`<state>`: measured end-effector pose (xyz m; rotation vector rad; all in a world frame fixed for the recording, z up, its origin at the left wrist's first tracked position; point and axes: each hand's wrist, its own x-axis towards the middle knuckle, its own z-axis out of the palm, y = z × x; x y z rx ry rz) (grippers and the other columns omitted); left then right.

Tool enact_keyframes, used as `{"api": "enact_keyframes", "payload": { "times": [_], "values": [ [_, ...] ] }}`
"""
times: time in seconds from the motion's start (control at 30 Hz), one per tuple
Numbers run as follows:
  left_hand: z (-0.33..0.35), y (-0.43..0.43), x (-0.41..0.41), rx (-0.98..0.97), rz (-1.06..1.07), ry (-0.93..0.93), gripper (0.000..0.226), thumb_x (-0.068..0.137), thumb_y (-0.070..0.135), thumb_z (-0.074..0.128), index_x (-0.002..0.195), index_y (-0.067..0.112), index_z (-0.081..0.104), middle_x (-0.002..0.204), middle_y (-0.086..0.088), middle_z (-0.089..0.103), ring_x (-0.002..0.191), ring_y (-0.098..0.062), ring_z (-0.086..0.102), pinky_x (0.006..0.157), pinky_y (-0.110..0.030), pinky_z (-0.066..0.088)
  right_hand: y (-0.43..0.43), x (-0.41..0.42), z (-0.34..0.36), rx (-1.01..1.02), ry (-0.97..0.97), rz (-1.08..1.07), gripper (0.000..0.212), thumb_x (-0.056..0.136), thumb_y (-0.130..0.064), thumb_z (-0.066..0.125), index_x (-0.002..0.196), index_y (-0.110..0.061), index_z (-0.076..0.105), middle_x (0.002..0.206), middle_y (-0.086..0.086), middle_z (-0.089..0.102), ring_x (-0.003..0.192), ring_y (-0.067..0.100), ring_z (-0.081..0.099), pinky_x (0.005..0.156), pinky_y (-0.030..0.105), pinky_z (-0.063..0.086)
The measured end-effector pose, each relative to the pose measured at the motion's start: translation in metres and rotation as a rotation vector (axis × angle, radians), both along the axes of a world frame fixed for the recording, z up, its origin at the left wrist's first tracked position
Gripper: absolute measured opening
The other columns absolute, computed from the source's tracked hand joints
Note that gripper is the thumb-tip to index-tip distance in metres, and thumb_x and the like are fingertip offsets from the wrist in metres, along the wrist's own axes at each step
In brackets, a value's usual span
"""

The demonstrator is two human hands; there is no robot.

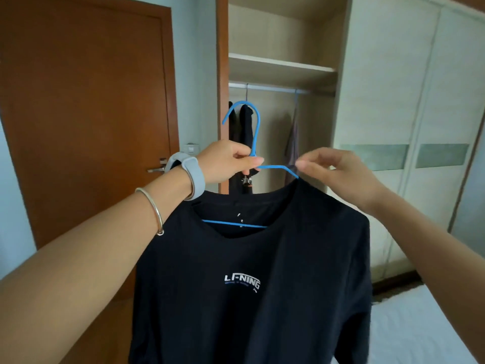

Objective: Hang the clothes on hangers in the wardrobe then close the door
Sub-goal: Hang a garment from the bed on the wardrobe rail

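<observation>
black t-shirt (249,285) is already threaded onto the blue hanger (256,132) and is held up in front of the open wardrobe, not yet on the rail (273,88).

head view: the left hand (228,161), with a grey watch (189,174) and a thin bangle (154,211) on that wrist, pinches the hanger at the base of its hook and takes the weight. the right hand (338,174) has thumb and fingertips closed small on the hanger's wire shoulder, just above the shirt's neckline; whether a bit of collar is caught in that pinch too, i cannot tell. the hanger's lower bar shows through the neck opening, and the shirt hangs fairly even on both shoulders.

behind, inside the wardrobe, a dark garment (242,132) and a greyish garment (292,145) hang from the rail under a shelf (280,64), with free rail between them. the pale sliding door (393,101) stands pushed to the right. a brown room door (86,114) is at the left, and a white bed (420,324) sits low on the right.

by my reading, two pieces are hung and this shirt is dressed on its hanger. left to do: hook it onto the rail, deal with any clothes out of sight, and slide the door shut.
</observation>
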<state>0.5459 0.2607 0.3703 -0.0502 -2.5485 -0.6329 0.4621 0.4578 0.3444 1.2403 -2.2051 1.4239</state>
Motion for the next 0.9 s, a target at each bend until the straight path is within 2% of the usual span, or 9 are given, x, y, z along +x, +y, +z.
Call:
{"api": "enact_keyframes", "payload": {
  "times": [0.13, 0.27, 0.37, 0.43, 0.5, 0.6, 0.67, 0.8, 0.9],
  "values": [
    [0.006, -0.027, -0.053, -0.008, 0.024, -0.019, 0.034, 0.09, 0.039, 0.051, 0.075, 0.013, 0.068, 0.066, 0.01, 0.058, 0.07, -0.011, 0.052, 0.07, -0.022, 0.044, -0.057, -0.055, 0.002, 0.223, 0.125, 0.08, 0.013, 0.088, -0.036, 0.055, 0.084, -0.028, 0.064, 0.073, -0.008, 0.069, 0.069, 0.001, 0.06, 0.078, 0.022, 0.045],
    [0.02, -0.053, -0.104, 0.061, 0.011, 0.055, 0.031, 0.09, 0.035, 0.051, 0.095, 0.011, 0.07, 0.077, 0.006, 0.065, 0.061, 0.004, 0.057, 0.059, 0.0, 0.041, -0.094, -0.114, 0.022, 0.182, 0.167, 0.112, 0.02, 0.091, -0.028, 0.054, 0.074, -0.03, 0.064, 0.048, -0.008, 0.057, 0.053, 0.006, 0.05, 0.067, 0.027, 0.045],
    [0.014, -0.086, -0.129, 0.085, 0.019, 0.137, 0.03, 0.094, 0.031, 0.046, 0.11, 0.017, 0.067, 0.101, 0.007, 0.066, 0.087, 0.003, 0.06, 0.073, 0.0, 0.042, -0.108, -0.157, 0.023, 0.133, 0.13, 0.096, 0.018, 0.092, -0.025, 0.053, 0.082, -0.022, 0.068, 0.053, -0.004, 0.051, 0.06, 0.016, 0.047, 0.068, 0.033, 0.044],
    [-0.003, -0.118, -0.145, -0.025, 0.1, 0.08, 0.034, 0.096, 0.033, 0.038, 0.114, 0.018, 0.063, 0.105, 0.006, 0.062, 0.098, -0.007, 0.057, 0.085, -0.015, 0.041, -0.111, -0.185, 0.016, 0.111, 0.086, 0.082, 0.021, 0.093, -0.022, 0.052, 0.087, -0.011, 0.069, 0.058, 0.001, 0.05, 0.063, 0.014, 0.049, 0.071, 0.028, 0.046],
    [-0.023, -0.148, -0.163, -0.084, 0.135, -0.054, 0.037, 0.096, 0.037, 0.034, 0.094, 0.015, 0.064, 0.083, -0.001, 0.058, 0.077, -0.011, 0.052, 0.071, -0.023, 0.037, -0.114, -0.215, 0.01, 0.096, 0.026, 0.077, 0.024, 0.094, -0.02, 0.051, 0.085, -0.004, 0.068, 0.06, 0.004, 0.051, 0.06, 0.0, 0.055, 0.065, 0.012, 0.046],
    [-0.042, -0.176, -0.207, -0.097, 0.113, -0.051, 0.035, 0.094, 0.033, 0.043, 0.062, 0.026, 0.056, 0.056, 0.001, 0.044, 0.052, -0.002, 0.044, 0.055, -0.015, 0.03, -0.125, -0.256, -0.001, 0.103, -0.001, 0.043, 0.025, 0.093, -0.024, 0.051, 0.075, -0.025, 0.067, 0.053, -0.007, 0.05, 0.051, 0.002, 0.046, 0.054, 0.007, 0.037],
    [-0.048, -0.188, -0.243, -0.1, 0.064, 0.015, 0.03, 0.092, 0.03, 0.049, 0.072, 0.016, 0.067, 0.057, 0.001, 0.051, 0.053, 0.003, 0.048, 0.053, -0.008, 0.035, -0.135, -0.281, -0.008, 0.123, 0.012, -0.004, 0.024, 0.093, -0.024, 0.051, 0.076, -0.031, 0.066, 0.053, -0.009, 0.048, 0.046, 0.006, 0.035, 0.051, 0.012, 0.032],
    [-0.057, -0.212, -0.317, -0.107, -0.052, 0.119, 0.027, 0.088, 0.029, 0.057, 0.091, 0.006, 0.071, 0.075, -0.009, 0.067, 0.061, -0.004, 0.054, 0.06, -0.003, 0.037, -0.159, -0.318, -0.013, 0.193, 0.022, -0.098, 0.02, 0.094, -0.017, 0.05, 0.083, -0.025, 0.066, 0.05, -0.026, 0.058, 0.049, -0.008, 0.049, 0.053, 0.001, 0.036],
    [-0.059, -0.231, -0.371, -0.087, -0.175, 0.183, 0.023, 0.086, 0.029, 0.06, 0.091, 0.009, 0.072, 0.075, 0.0, 0.065, 0.062, 0.013, 0.056, 0.062, -0.001, 0.038, -0.174, -0.343, -0.017, 0.165, -0.019, -0.192, 0.019, 0.095, -0.01, 0.047, 0.105, -0.011, 0.062, 0.039, -0.029, 0.054, 0.045, -0.015, 0.052, 0.05, -0.003, 0.036]
  ]
}}
